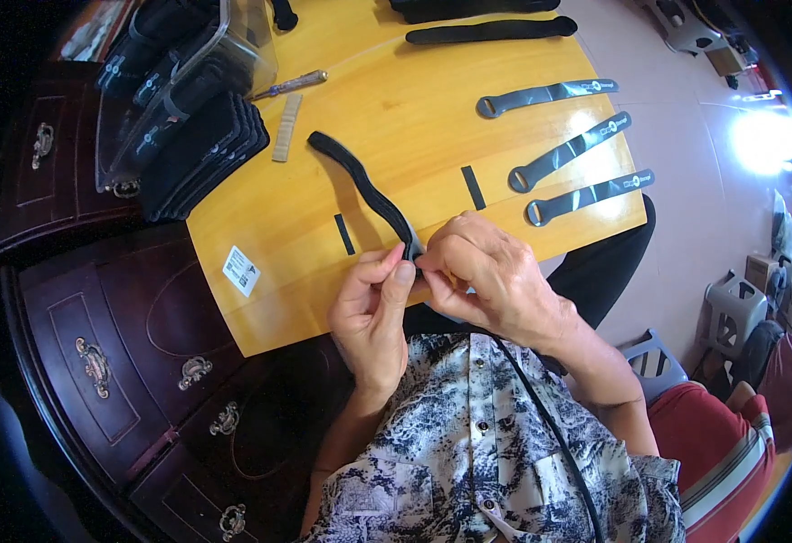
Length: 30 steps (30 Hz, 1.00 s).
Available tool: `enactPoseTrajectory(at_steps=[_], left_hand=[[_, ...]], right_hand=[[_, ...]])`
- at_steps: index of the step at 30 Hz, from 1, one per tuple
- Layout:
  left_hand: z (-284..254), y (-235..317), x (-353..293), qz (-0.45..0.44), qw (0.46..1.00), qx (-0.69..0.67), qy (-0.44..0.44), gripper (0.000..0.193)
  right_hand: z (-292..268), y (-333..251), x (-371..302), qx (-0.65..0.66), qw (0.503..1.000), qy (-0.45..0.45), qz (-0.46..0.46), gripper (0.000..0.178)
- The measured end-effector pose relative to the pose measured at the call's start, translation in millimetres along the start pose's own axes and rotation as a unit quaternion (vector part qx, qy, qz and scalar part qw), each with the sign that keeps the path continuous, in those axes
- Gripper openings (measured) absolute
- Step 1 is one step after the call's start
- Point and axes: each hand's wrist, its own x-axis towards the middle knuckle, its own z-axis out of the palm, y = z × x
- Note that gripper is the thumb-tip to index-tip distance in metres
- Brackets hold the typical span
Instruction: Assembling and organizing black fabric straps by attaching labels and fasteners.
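Observation:
Close to the table's near edge, my left hand (373,312) pinches the lower end of a black fabric strap (366,192) between thumb and forefinger. The strap's free part curves up and away to the left over the table. My right hand (486,276) meets the left one, its fingertips pinched at the same end. A greyish strip shows beside the strap there; the fingers hide the rest. Two short black strips lie on the wood, one left of the strap (344,234) and one right of it (474,187).
On the yellow wooden table (396,100) lie several dark slotted straps (570,149), a screwdriver (292,85), a tan strip (286,128) and a white label (241,271). Stacked black straps (206,158) lean by a clear bin (251,45). Dark drawers (88,344) stand left.

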Motion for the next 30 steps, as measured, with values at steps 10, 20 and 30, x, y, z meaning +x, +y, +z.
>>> enactPoseTrajectory(at_steps=[10,20,30], left_hand=[[-11,9,1,0.009,0.998,-0.016,-0.061,0.017],[-17,12,-10,0.027,0.992,-0.006,-0.121,0.026],[-18,27,-13,0.000,0.987,0.035,-0.154,0.012]], right_hand=[[-5,-2,4,0.088,0.994,-0.036,0.049,0.009],[-9,-6,-2,0.232,0.937,-0.004,0.262,0.019],[-10,-4,-2,0.509,0.780,-0.068,0.359,0.026]])
